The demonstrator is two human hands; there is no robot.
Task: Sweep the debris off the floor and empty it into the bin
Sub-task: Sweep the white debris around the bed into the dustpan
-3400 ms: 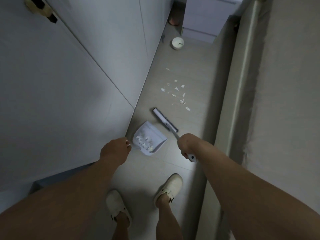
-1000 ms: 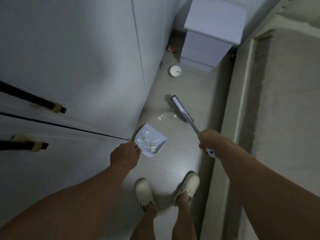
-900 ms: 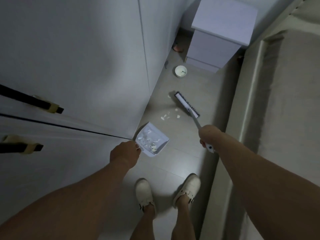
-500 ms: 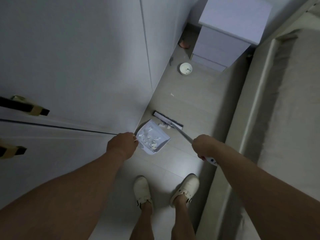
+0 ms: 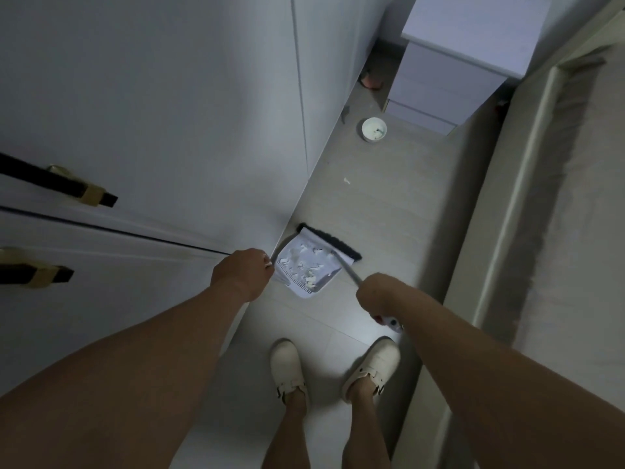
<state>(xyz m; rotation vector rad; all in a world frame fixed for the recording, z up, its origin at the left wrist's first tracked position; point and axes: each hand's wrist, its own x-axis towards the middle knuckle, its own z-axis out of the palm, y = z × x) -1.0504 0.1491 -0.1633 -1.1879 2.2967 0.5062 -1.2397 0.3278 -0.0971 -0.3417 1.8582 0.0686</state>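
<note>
Tiled floor (image 5: 399,198): dustpan (image 5: 304,270) and broom head (image 5: 329,241) touching; one paper scrap (image 5: 346,181) apart; small bowl (image 5: 374,129) near drawer unit (image 5: 449,86).

Both forearms are bare, with no sleeves in view. The lower legs are bare too. Each foot wears a cream-white closed-toe clog (image 5: 287,372) with a strap and small buckle across the instep.
</note>
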